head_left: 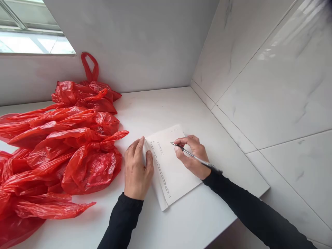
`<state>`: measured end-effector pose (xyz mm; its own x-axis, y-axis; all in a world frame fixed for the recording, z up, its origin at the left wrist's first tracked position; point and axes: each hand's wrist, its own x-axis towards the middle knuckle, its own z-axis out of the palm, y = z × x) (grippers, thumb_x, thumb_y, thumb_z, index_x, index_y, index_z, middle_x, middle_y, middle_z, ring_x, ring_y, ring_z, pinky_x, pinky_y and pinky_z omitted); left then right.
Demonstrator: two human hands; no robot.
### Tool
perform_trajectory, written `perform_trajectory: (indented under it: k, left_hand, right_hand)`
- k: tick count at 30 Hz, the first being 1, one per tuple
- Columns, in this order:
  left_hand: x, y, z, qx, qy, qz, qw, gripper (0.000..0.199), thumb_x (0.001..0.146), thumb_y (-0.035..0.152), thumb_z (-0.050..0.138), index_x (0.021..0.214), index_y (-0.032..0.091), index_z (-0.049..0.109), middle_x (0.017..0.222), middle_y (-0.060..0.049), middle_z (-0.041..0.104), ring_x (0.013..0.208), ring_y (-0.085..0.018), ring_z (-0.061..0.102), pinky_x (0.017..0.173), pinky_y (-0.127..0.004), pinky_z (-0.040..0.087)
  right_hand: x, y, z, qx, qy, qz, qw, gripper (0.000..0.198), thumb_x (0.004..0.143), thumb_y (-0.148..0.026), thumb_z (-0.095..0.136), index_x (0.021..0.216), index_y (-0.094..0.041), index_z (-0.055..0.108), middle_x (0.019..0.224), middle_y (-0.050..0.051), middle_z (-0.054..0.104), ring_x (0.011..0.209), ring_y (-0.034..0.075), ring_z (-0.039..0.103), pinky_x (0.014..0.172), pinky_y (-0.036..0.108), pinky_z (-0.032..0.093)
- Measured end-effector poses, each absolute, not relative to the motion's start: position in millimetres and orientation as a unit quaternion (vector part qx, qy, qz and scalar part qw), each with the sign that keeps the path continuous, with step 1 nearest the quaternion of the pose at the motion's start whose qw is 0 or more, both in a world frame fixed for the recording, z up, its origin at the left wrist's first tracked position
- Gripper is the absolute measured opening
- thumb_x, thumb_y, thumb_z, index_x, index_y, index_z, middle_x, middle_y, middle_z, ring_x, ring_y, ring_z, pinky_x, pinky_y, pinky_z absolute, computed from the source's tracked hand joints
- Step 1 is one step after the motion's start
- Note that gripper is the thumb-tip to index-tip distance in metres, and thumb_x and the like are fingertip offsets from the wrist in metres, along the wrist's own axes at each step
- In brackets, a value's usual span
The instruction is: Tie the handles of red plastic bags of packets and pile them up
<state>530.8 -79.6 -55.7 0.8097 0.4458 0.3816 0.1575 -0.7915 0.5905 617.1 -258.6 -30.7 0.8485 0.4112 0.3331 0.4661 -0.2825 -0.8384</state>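
A white notebook (178, 173) lies tilted on the white tabletop, with columns of handwritten two-digit numbers down the left part of its page. My left hand (138, 166) rests flat along the notebook's left edge, fingers stretched out and thumb at the page's side. Over the right part of the page, my right hand (193, 155) grips a pen (198, 159) between thumb and fingers. The pen's tip points up and left, near the short second column; whether it touches the paper I cannot tell.
Several knotted red plastic bags (88, 162) are heaped across the left of the white table (155, 107); their contents are hidden. A grey wall (140, 45) stands behind, a marbled tile wall (280, 86) on the right. A window (33, 31) is at the upper left.
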Motion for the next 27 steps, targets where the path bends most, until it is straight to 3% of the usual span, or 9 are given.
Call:
perform_trajectory:
  k: [2,5,8,14,17,27]
  left_hand:
    - [531,-80,-57,0.908,0.167,0.265,0.278,0.050,0.095,0.022,0.051,0.143,0.009,0.053,0.140,-0.017,0.057,0.133,-0.031,0.049,0.114,-0.048,0.040]
    - [531,-80,-58,0.905,0.164,0.265,0.288,0.049,0.095,0.020,0.051,0.142,0.009,0.053,0.140,-0.017,0.058,0.133,-0.030,0.050,0.113,-0.049,0.041]
    - [532,-79,-59,0.905,0.155,0.262,0.297,0.049,0.095,0.020,0.050,0.143,0.010,0.052,0.143,-0.017,0.057,0.136,-0.030,0.050,0.114,-0.049,0.041]
    - [532,-79,-61,0.907,0.147,0.259,0.299,0.049,0.096,0.022,0.049,0.144,0.010,0.052,0.147,-0.017,0.054,0.139,-0.030,0.048,0.115,-0.050,0.038]
    - [532,-80,-61,0.906,0.154,0.254,0.302,0.048,0.097,0.023,0.049,0.143,0.012,0.053,0.147,-0.015,0.055,0.140,-0.030,0.047,0.115,-0.051,0.038]
    - [534,-81,-58,0.903,0.164,0.261,0.301,0.045,0.096,0.026,0.051,0.139,0.015,0.057,0.145,-0.014,0.058,0.138,-0.029,0.050,0.114,-0.050,0.039]
  right_hand:
    - [613,-258,-26,-0.796,-0.278,-0.036,0.536,0.009,0.087,-0.023,0.065,0.096,-0.025,0.068,0.090,-0.001,0.067,0.085,0.016,0.062,0.101,0.041,0.045]
    - [610,-256,-25,-0.761,-0.252,0.093,0.590,0.010,0.092,-0.031,0.063,0.098,-0.025,0.068,0.088,0.000,0.067,0.079,0.014,0.062,0.076,0.030,0.053]
    - [612,-252,-32,-0.736,-0.235,0.197,0.604,0.016,0.093,-0.036,0.062,0.097,-0.023,0.069,0.081,0.000,0.065,0.068,0.012,0.059,0.062,0.025,0.051]
    - [616,-248,-42,-0.745,-0.222,0.185,0.601,0.010,0.085,-0.023,0.068,0.094,-0.022,0.067,0.079,-0.002,0.065,0.063,0.010,0.055,0.058,0.022,0.048]
    - [618,-247,-40,-0.754,-0.250,0.162,0.585,0.005,0.086,-0.025,0.066,0.086,-0.020,0.068,0.074,-0.001,0.065,0.063,0.010,0.057,0.059,0.021,0.048]
    - [618,-245,-42,-0.749,-0.252,0.165,0.590,0.008,0.083,-0.021,0.066,0.090,-0.021,0.070,0.077,-0.002,0.066,0.062,0.010,0.057,0.059,0.021,0.049]
